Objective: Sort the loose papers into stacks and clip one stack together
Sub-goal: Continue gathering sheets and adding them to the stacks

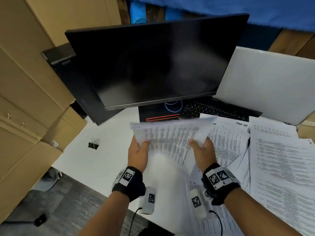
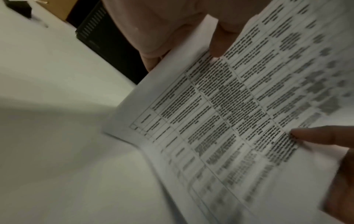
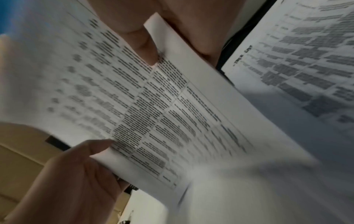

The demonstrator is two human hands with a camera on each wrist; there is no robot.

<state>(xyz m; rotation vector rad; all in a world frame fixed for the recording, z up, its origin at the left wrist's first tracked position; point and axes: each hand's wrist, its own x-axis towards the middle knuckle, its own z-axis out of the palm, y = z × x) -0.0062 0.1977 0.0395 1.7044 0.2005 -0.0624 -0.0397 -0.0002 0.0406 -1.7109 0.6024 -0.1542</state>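
Note:
I hold a sheaf of printed table sheets (image 1: 168, 140) upright above the white desk (image 1: 95, 160), in front of the monitor. My left hand (image 1: 139, 149) pinches its left edge, thumb on the front. My right hand (image 1: 201, 147) pinches its right edge. In the left wrist view the sheets (image 2: 229, 121) fan out below my left hand's thumb (image 2: 220, 39); their lower part is blurred. In the right wrist view my right hand's thumb (image 3: 145, 45) presses on the sheets (image 3: 162, 113). A black binder clip (image 1: 93, 144) lies on the desk to the left.
Loose printed papers (image 1: 281, 164) cover the desk's right side. A dark monitor (image 1: 153, 65) stands behind, a keyboard (image 1: 213, 109) under it, a white board (image 1: 265, 84) at the right. Cardboard boxes (image 1: 25, 99) crowd the left edge.

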